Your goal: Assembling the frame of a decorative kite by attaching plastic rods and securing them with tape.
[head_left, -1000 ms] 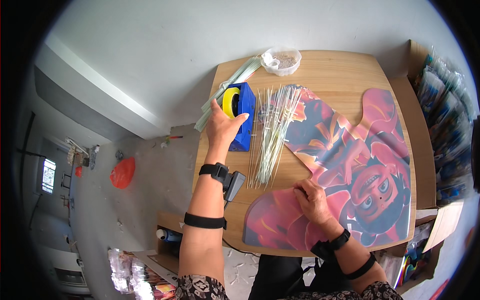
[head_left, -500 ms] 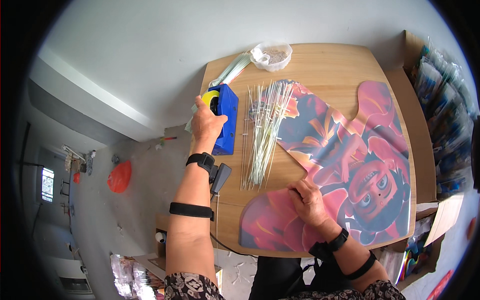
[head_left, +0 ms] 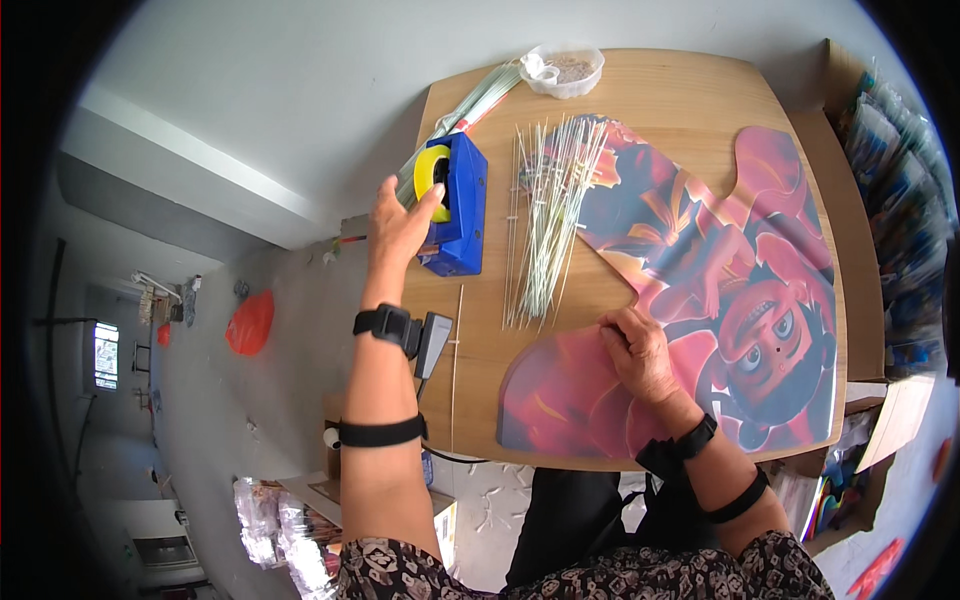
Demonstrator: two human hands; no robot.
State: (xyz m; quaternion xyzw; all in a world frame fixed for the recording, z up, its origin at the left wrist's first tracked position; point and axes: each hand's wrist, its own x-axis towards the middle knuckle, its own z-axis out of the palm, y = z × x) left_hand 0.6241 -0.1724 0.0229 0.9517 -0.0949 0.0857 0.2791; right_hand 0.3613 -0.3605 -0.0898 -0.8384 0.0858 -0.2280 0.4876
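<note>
My left hand point(head_left: 403, 228) is at the left side of a blue tape dispenser point(head_left: 468, 215), its fingers apart and its thumb beside the yellow tape roll point(head_left: 428, 182). Curled fingers close my right hand point(head_left: 642, 358), which rests over the lower part of a large printed sheet point(head_left: 760, 300) with a red and dark cartoon figure. Whatever those fingers may hold is hidden. Between dispenser and sheet lies a loose bundle of thin pale sticks point(head_left: 555, 235), partly over the sheet. One single stick point(head_left: 457, 350) lies near my left forearm.
A clear plastic tub point(head_left: 565, 72) with small bits inside stands at the table's far edge. More sticks point(head_left: 480, 100) lie behind the dispenser. Cardboard boxes point(head_left: 855, 300) with bagged goods line the right side. A red bag point(head_left: 250, 322) is on the floor at left.
My left hand has drawn back leftward from the top of the dispenser, and its fingers have spread. The whole view has shifted; my right hand stays curled on the sheet.
</note>
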